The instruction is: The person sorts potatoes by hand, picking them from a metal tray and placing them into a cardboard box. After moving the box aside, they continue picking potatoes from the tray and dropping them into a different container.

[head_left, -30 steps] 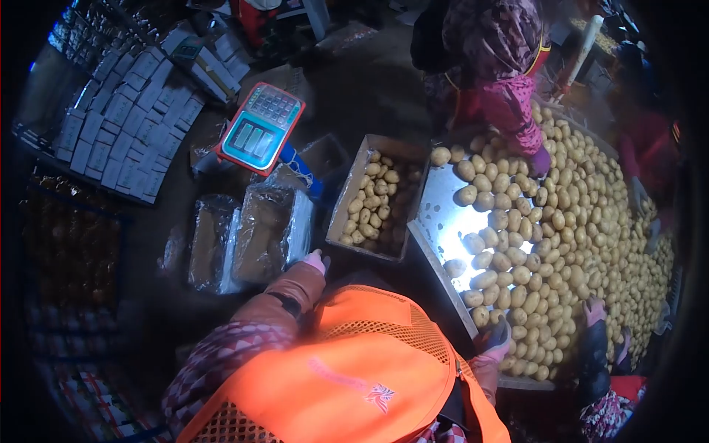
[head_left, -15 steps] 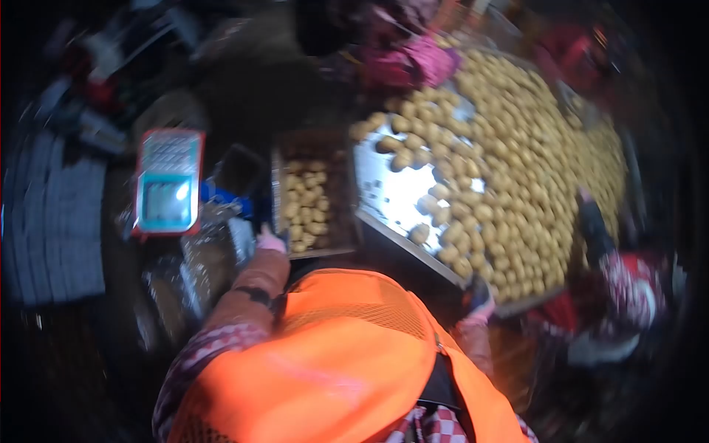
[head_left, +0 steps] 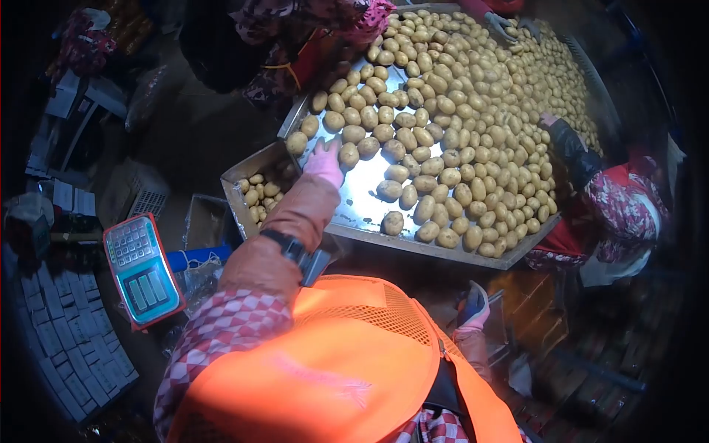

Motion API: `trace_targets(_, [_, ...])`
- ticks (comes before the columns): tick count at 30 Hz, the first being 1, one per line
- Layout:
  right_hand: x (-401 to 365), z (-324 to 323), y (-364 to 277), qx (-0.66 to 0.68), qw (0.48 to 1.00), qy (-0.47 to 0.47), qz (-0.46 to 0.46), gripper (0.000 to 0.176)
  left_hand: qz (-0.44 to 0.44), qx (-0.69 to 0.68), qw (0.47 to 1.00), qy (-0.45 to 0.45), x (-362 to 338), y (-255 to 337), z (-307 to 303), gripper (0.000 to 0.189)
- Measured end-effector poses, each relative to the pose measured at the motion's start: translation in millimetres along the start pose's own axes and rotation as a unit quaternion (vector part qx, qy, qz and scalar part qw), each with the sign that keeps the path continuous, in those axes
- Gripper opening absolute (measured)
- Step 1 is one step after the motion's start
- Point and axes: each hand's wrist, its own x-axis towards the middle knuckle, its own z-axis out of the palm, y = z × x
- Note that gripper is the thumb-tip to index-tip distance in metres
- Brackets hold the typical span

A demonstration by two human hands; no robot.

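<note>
My left hand [head_left: 323, 164], in a pink glove, reaches over the steel sorting table [head_left: 360, 193]. Its fingers are spread on the bare metal beside several loose potatoes [head_left: 368, 148], with none in its grasp. Below the table's front edge, my right hand [head_left: 473, 307], in a pink and dark glove, hangs with fingers stretched out and holds nothing. Left of the table stands a box [head_left: 238, 209] partly filled with potatoes, part of it hidden by my left forearm.
A red-framed scale display [head_left: 144, 271] stands at left, near stacked white cartons [head_left: 70, 343]. Co-workers line the table: a sleeve [head_left: 580, 151] at right, gloved hands [head_left: 509, 28] at the far side, a person [head_left: 310, 52] at upper left. An amber crate [head_left: 530, 304] is at lower right.
My left hand has gone from the potato box's edge up onto the table. My right hand has left the table's front edge and dropped below it. The view has turned.
</note>
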Motion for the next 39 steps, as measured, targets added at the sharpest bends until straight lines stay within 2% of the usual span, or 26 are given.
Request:
trace_targets(1, [-2,-4,4,0.0,1.0,0.001,-0.001,0.029,-0.02,0.05,0.997,-0.049,8,6,3,0.069])
trace_targets(4, [-2,-21,15,0.045,0.998,0.033,0.015,0.03,-0.055,0.067,0.991,-0.103,7,33,-14,0.078])
trace_targets(6, [2,-24,20,0.015,0.999,0.031,0.009,0.03,-0.074,0.06,0.991,-0.093,5,39,-3,0.079])
trace_targets(9, [17,-14,7,-0.002,1.0,-0.008,0.004,0.029,-0.148,0.066,0.983,-0.081,1,60,8,0.075])
trace_targets(10, [20,-6,-4,-0.04,0.999,-0.024,-0.014,0.029,-0.183,0.084,0.973,-0.113,10,61,13,0.078])
trace_targets(12, [42,-4,-8,-0.118,0.989,-0.063,-0.057,0.029,-0.169,0.075,0.974,-0.133,32,47,33,0.073])
trace_targets(14, [53,2,-28,-0.129,0.987,-0.091,-0.027,0.031,-0.153,0.101,0.965,-0.19,34,39,24,0.064])
trace_targets(15, [62,5,-31,-0.134,0.984,-0.109,-0.038,0.031,-0.134,0.103,0.973,-0.156,31,24,39,0.054])
trace_targets(16, [69,6,-32,-0.147,0.982,-0.108,-0.052,0.031,-0.145,0.104,0.974,-0.142,14,21,29,0.047])
trace_targets(19, [92,-3,-26,-0.18,0.97,-0.134,-0.091,0.033,-0.165,0.055,0.978,-0.113,-39,-10,4,0.047])
trace_targets(21, [90,14,-41,-0.194,0.962,-0.16,-0.105,0.035,-0.192,-0.017,0.981,-0.036,-62,-48,6,0.057])
trace_targets(22, [91,23,-47,-0.242,0.938,-0.166,-0.181,0.035,-0.21,-0.013,0.977,-0.025,-73,-65,11,0.057])
trace_targets(24, [137,20,1,-0.051,0.971,-0.222,-0.08,0.035,-0.224,-0.07,0.968,0.085,-93,-101,26,0.063])
trace_targets(25, [133,33,-10,-0.05,0.967,-0.238,-0.081,0.035,-0.232,-0.085,0.967,0.066,-101,-115,31,0.067])
trace_targets(27, [128,54,-42,-0.262,0.915,-0.275,-0.138,0.036,-0.243,-0.111,0.963,0.033,-119,-139,46,0.071])
trace_targets(28, [131,65,-46,-0.261,0.911,-0.285,-0.144,0.036,-0.241,-0.112,0.964,0.024,-131,-144,47,0.071])
trace_targets(30, [133,82,-50,-0.282,0.867,-0.314,-0.266,0.037,-0.243,-0.111,0.963,0.02,-160,-153,46,0.07])
trace_targets(31, [140,91,-40,-0.224,0.89,-0.309,-0.252,0.036,-0.255,-0.13,0.957,0.05,-177,-157,43,0.07])
trace_targets(33, [145,98,-36,-0.209,0.896,-0.316,-0.23,0.035,-0.268,-0.148,0.948,0.083,-206,-163,38,0.069])
trace_targets(35, [150,103,-32,-0.197,0.904,-0.319,-0.207,0.034,-0.334,-0.136,0.929,0.078,-222,-164,31,0.063])
trace_targets(36, [154,103,-26,-0.24,0.866,-0.319,-0.302,0.034,-0.356,-0.132,0.922,0.077,-227,-163,27,0.061])
trace_targets(38, [162,98,-17,-0.282,0.818,-0.314,-0.39,0.033,-0.35,-0.106,0.925,0.101,-232,-160,19,0.062])
trace_targets(39, [156,100,-26,-0.236,0.881,-0.327,-0.247,0.034,-0.349,-0.105,0.926,0.099,-231,-156,13,0.062])
